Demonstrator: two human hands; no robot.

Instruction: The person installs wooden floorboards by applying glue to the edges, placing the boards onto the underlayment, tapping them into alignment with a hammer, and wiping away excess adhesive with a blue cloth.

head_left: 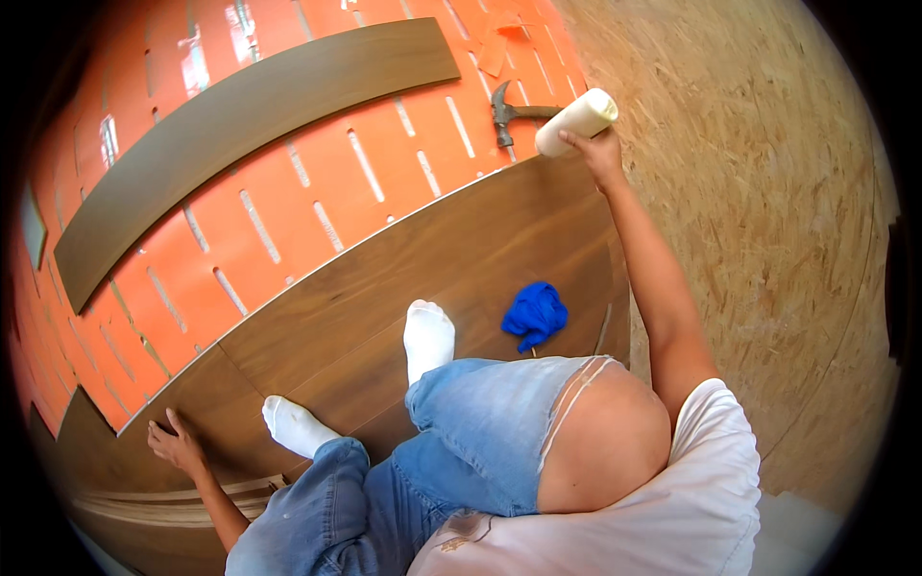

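Observation:
My right hand [599,156] is closed around a cream-white, bottle-like cylinder [576,120], held tilted above the right end of the laid brown planks [384,259]. Just left of it, a claw hammer [501,117] lies on the orange underlayment [317,182], part of its handle hidden by the cylinder. At the lower left, my left hand [178,445] rests on the planks near their far edge, fingers apart, holding nothing. A loose brown plank [254,106] lies across the underlayment beyond the laid rows.
A crumpled blue cloth [535,315] lies on the planks to the right of my socked feet. Bare particle board [749,211] stretches along the right side. Several stacked planks [182,506] lie at the lower left, near my left forearm.

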